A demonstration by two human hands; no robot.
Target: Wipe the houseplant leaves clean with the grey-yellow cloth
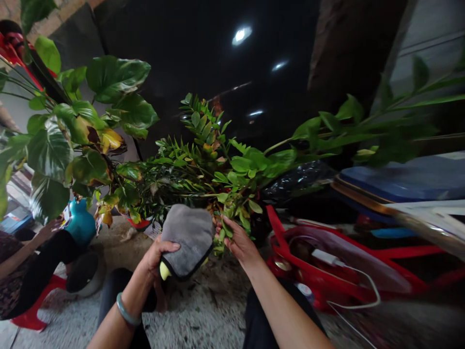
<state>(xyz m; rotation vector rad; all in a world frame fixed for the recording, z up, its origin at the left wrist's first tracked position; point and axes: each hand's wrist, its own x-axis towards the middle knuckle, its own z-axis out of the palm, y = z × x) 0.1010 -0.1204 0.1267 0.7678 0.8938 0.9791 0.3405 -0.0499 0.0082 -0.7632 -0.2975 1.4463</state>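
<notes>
Left forearm [137,287] (cropped); gray cloth [189,237] hides most fingers [170,246].

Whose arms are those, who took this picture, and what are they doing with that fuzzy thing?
There's no robot here, just a person. The camera sits on their head and looks forward and down, so we see their own arms. The left hand holds a fuzzy gray cloth. The right hand has its fingertips at some small green leaves; whether it grips them is hard to tell. More leafy plants spread behind. On the floor, a bucket stands at the left, near another person's arm.
</notes>
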